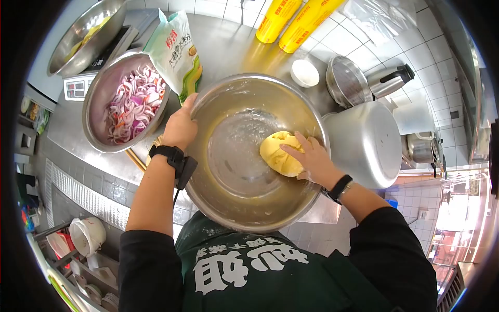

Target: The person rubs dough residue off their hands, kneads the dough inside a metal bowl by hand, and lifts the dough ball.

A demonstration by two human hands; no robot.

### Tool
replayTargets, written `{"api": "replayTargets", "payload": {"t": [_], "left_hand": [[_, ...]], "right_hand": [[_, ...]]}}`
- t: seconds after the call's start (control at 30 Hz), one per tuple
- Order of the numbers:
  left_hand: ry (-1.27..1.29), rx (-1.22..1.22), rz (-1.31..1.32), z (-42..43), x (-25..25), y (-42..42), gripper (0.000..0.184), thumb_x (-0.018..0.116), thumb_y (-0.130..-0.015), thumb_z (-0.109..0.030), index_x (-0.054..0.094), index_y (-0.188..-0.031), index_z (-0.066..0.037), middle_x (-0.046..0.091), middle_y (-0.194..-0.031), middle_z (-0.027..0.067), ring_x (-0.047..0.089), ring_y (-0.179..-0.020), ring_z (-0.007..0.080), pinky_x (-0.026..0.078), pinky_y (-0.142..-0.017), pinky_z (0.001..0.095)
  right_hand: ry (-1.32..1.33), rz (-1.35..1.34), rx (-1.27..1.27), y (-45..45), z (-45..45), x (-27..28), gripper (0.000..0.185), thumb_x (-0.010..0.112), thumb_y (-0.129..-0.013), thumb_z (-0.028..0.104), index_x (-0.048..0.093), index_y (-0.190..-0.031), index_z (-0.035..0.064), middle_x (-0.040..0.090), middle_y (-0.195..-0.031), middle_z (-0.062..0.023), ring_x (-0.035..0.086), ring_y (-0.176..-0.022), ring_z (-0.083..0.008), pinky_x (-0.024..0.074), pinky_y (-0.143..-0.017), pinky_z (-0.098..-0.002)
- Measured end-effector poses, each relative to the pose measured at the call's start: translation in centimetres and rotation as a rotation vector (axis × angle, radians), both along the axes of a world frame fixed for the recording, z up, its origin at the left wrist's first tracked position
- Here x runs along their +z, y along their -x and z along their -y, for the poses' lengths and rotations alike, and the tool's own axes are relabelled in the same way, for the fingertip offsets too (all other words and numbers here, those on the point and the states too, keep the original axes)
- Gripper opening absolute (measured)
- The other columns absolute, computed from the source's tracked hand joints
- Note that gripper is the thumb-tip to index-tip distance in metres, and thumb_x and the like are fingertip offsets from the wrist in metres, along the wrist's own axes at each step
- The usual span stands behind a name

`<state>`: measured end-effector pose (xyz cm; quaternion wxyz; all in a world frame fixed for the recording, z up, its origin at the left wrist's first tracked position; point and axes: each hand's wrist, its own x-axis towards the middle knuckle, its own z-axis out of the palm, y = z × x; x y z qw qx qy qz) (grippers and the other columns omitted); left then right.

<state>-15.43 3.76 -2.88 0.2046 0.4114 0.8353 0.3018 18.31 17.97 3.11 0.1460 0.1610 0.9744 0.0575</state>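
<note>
A large metal mixing bowl (pixel 223 86) stands in front of me, tilted a little towards my body. Its left rim is gripped by my left hand (pixel 181 124), with most of the fingers hidden behind the rim. Inside the bowl, towards the right wall, lies a smooth lump of yellow dough (pixel 275 152). My right hand (pixel 314 162) is on the dough's right side, its fingers curved over the top. Floury smears mark the bowl's bottom. Right behind my left hand a flour bag (pixel 175 52) stands upright, close to the bowl.
On the left a metal bowl (pixel 89 112) holds sliced red onions (pixel 136 104); another bowl (pixel 106 39) sits on a scale (pixel 78 88). A big upturned pot (pixel 364 143) crowds the right side. Behind are a white small bowl (pixel 305 73), yellow boxes (pixel 309 26) and a thermal jug (pixel 387 82).
</note>
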Motion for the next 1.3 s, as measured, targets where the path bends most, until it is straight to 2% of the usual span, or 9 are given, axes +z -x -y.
{"api": "replayTargets", "payload": {"t": [0.07, 0.2, 0.33, 0.5, 0.67, 0.97, 1.0, 1.1, 1.3], "left_hand": [[0.008, -0.003, -0.001, -0.1, 0.1, 0.0, 0.067, 0.053, -0.077, -0.001, 0.038, -0.140, -0.018, 0.059, -0.114, 0.0249, 0.056, -0.107, 0.0400, 0.044, -0.092, 0.0444], [-0.029, -0.015, 0.018, -0.1, -0.3, 0.3, 0.067, 0.052, -0.077, 0.000, 0.038, -0.140, -0.018, 0.059, -0.114, 0.0252, 0.056, -0.108, 0.0401, 0.044, -0.092, 0.0444], [-0.061, -0.026, 0.025, 0.1, -0.5, 0.1, 0.066, 0.052, -0.077, 0.001, 0.038, -0.139, -0.017, 0.060, -0.112, 0.0262, 0.056, -0.107, 0.0404, 0.044, -0.092, 0.0448], [0.025, -0.015, 0.032, -0.1, 0.6, 0.2, 0.065, 0.056, -0.078, -0.001, 0.037, -0.138, -0.017, 0.061, -0.108, 0.0264, 0.057, -0.104, 0.0413, 0.045, -0.089, 0.0461], [0.065, -0.022, 0.017, -0.4, 0.7, 0.1, 0.065, 0.057, -0.079, -0.002, 0.036, -0.138, -0.018, 0.061, -0.106, 0.0261, 0.057, -0.102, 0.0421, 0.045, -0.088, 0.0469], [0.017, -0.026, 0.065, -0.1, 0.5, 0.0, 0.065, 0.059, -0.077, 0.000, 0.036, -0.137, -0.013, 0.060, -0.109, 0.0285, 0.054, -0.108, 0.0443, 0.043, -0.090, 0.0470], [0.013, -0.032, 0.043, -0.1, 0.3, 0.1, 0.064, 0.058, -0.077, 0.001, 0.037, -0.137, -0.013, 0.060, -0.109, 0.0286, 0.054, -0.107, 0.0442, 0.044, -0.090, 0.0466], [0.019, -0.011, 0.048, -0.4, 0.5, -0.2, 0.063, 0.060, -0.078, 0.000, 0.039, -0.136, -0.013, 0.061, -0.106, 0.0273, 0.055, -0.105, 0.0436, 0.044, -0.089, 0.0457], [-0.030, 0.025, 0.019, -0.3, 0.3, 0.3, 0.059, 0.060, -0.079, -0.003, 0.043, -0.134, -0.015, 0.062, -0.105, 0.0258, 0.058, -0.102, 0.0414, 0.046, -0.087, 0.0465]], "right_hand": [[0.164, 0.056, -0.172, 0.9, -0.4, -1.3, 0.086, 0.079, -0.066, 0.029, 0.036, -0.140, 0.0362, 0.045, -0.128, -0.0189, 0.056, -0.100, -0.0333, 0.0477, -0.086, -0.0422], [0.419, -0.163, -0.257, 1.7, -3.6, -2.4, 0.059, 0.075, -0.068, 0.021, 0.054, -0.123, 0.0187, 0.060, -0.104, -0.0153, 0.061, -0.089, -0.0282, 0.0528, -0.071, -0.0386], [1.495, -0.321, -1.010, 4.1, -6.4, -0.4, 0.045, 0.069, -0.075, 0.026, 0.058, -0.116, 0.0119, 0.060, -0.097, -0.0136, 0.064, -0.086, -0.0262, 0.0524, -0.060, -0.0320], [0.619, -0.263, -0.554, 6.6, -5.3, -9.2, 0.036, 0.062, -0.084, 0.027, 0.053, -0.114, 0.0106, 0.052, -0.110, -0.0269, 0.062, -0.086, -0.0362, 0.0536, -0.070, -0.0386], [0.118, -0.172, -0.665, 10.9, 0.1, -9.7, 0.045, 0.061, -0.084, 0.028, 0.043, -0.122, 0.0115, 0.051, -0.105, -0.0318, 0.060, -0.094, -0.0394, 0.0513, -0.079, -0.0417], [0.875, -0.222, -0.299, 6.8, -7.5, -6.1, 0.063, 0.064, -0.082, 0.045, 0.047, -0.133, 0.0138, 0.054, -0.120, -0.0275, 0.053, -0.108, -0.0438, 0.0409, -0.098, -0.0423], [0.766, 0.049, -0.431, 8.7, -7.7, -3.0, 0.060, 0.063, -0.084, 0.048, 0.053, -0.131, 0.0134, 0.055, -0.124, -0.0197, 0.051, -0.115, -0.0382, 0.0404, -0.098, -0.0372], [0.532, -0.428, -0.373, 11.6, -4.1, -8.5, 0.049, 0.060, -0.085, 0.045, 0.058, -0.122, 0.0132, 0.058, -0.117, -0.0134, 0.052, -0.113, -0.0354, 0.0399, -0.095, -0.0466], [0.142, -0.561, 0.039, 7.0, 2.5, -7.5, 0.034, 0.059, -0.084, 0.041, 0.062, -0.107, 0.0174, 0.054, -0.110, -0.0107, 0.047, -0.106, -0.0345, 0.0344, -0.089, -0.0570]]}}
